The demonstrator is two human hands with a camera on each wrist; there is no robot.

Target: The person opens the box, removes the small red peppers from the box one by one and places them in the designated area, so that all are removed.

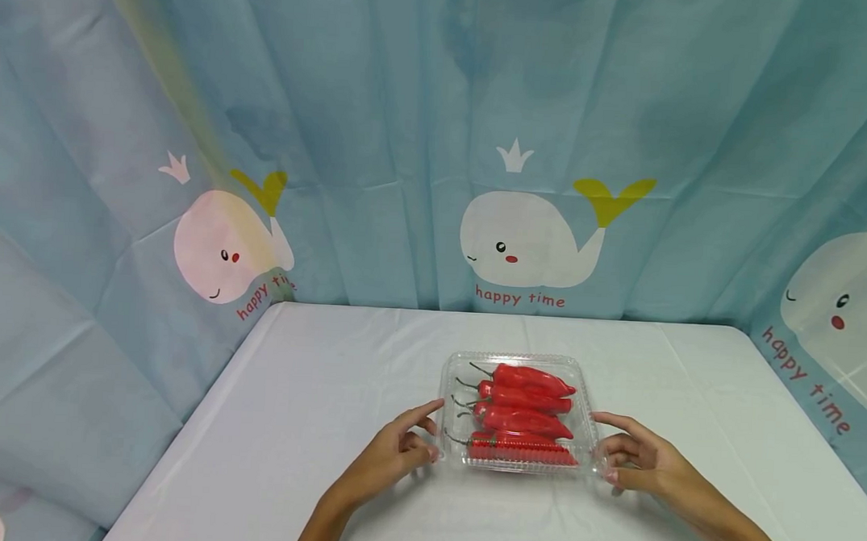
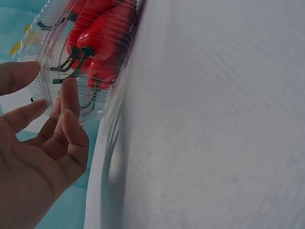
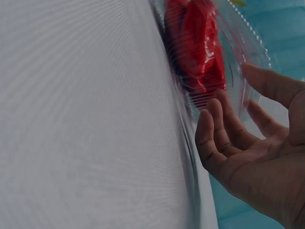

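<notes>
A clear plastic clamshell box (image 1: 512, 466) with several red peppers (image 1: 524, 421) inside sits at the middle of the white-covered table. The peppers lie side by side, their green stems towards the left. My left hand (image 1: 392, 453) holds the box's left side, with thumb and index finger at the rim and the other fingers loosely bent beneath. On the opposite side, my right hand (image 1: 646, 457) holds the box's right rim the same way. In the right wrist view, the thumb of that hand (image 3: 259, 152) rests on the rim near the ridged wall.
A white cloth (image 1: 312, 378) covers the table around the box. Light blue curtains (image 1: 381, 139) printed with whales hang behind and along both sides, close to the table's edges.
</notes>
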